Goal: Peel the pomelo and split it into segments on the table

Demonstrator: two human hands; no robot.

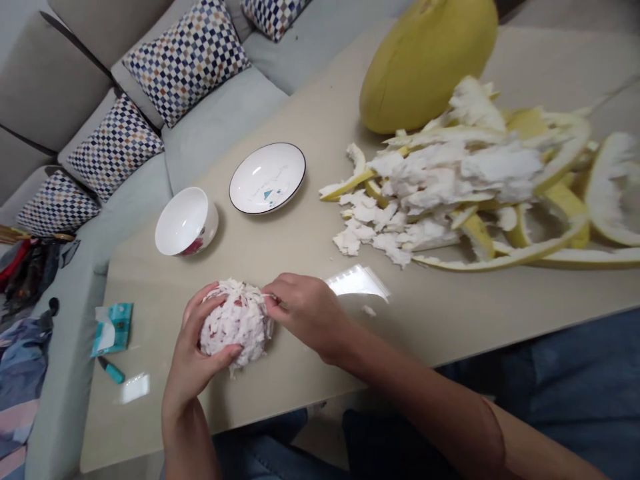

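A peeled pomelo (237, 327), covered in shaggy white pith with pinkish flesh showing in spots, is held just over the near part of the table. My left hand (197, 340) wraps round its left side, thumb across the front and fingers over the top. On the other side, my right hand (300, 310) pinches a strip of white pith (269, 295) at the fruit's upper right edge. To the right lies a heap of torn white pith (450, 177) mixed with curved yellow peel strips (530, 260).
A whole yellow pomelo (425, 67) stands behind the peel heap. Beyond my hands are a white bowl (185, 223) and a dark-rimmed plate (267, 177). A teal tissue packet (114, 327) and teal-handled tool (113, 371) lie left. A sofa (220, 117) borders the glossy table (165, 427).
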